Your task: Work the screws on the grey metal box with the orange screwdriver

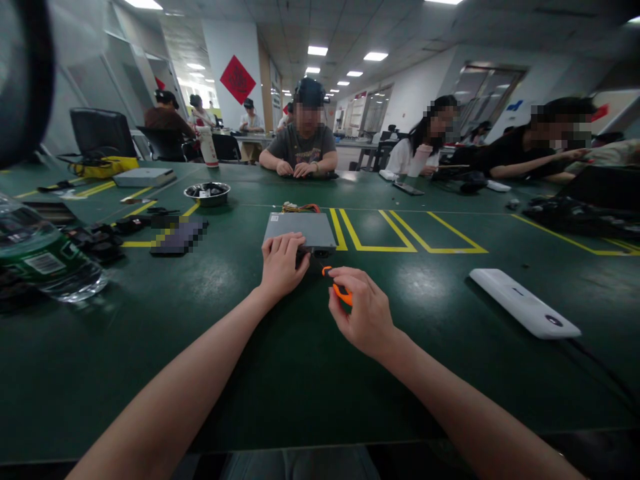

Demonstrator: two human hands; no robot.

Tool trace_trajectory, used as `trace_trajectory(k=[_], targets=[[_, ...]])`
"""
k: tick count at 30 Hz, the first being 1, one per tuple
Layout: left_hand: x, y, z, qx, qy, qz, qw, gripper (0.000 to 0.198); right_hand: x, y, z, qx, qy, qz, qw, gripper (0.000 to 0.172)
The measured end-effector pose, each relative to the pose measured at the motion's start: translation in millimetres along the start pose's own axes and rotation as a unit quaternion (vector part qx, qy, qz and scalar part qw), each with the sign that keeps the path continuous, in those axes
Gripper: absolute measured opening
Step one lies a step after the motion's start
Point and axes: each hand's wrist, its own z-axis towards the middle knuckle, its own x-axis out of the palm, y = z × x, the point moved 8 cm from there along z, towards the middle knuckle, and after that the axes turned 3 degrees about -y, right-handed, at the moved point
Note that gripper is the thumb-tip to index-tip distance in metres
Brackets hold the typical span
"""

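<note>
A: Central item?
B: One grey metal box point(307, 228), laid flat on the green table point(280, 393) in front of the wearer; a bundle of coloured wires point(300, 207) is seen at its far edge.

A: Left hand point(284, 265)?
B: Placed over the near left part of the box. The fingers are bent, set close together on the top; the thumb is lodged by the near side, so that the edge is held between them.

A: Right hand point(367, 310)?
B: Fingers curled closed; one orange-and-black screwdriver point(343, 294) is gripped, its thin shaft directed at the box's near side. Whether contact is made by the tip cannot be told.

A: Surroundings?
B: Yellow tape outlines point(385, 249), marked right of the box. One white device point(523, 303), cabled, placed farther right. One metal bowl point(207, 195), small dark pieces contained, set beyond at left. One clear bottle point(45, 260), green-labelled, partly cut off at the left edge. One co-worker point(307, 143), seated opposite.
</note>
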Motion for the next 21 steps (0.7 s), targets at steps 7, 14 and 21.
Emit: trace_trajectory(k=[7,14,21], targets=[[-1.9,-1,0,0.007,0.001,0.001,1.0,0.022,-7,0,18,-0.011,0.005,-0.098,0.995,0.012],[-2.6,-2,0,0.001,0.003,-0.007,1.0,0.023,-7,-3,19,0.021,-0.051,0.0,0.998,0.037],[-1.4,-1,0,0.0,0.006,-0.01,1.0,0.024,0,-1,14,0.017,-0.026,-0.037,0.999,0.019]])
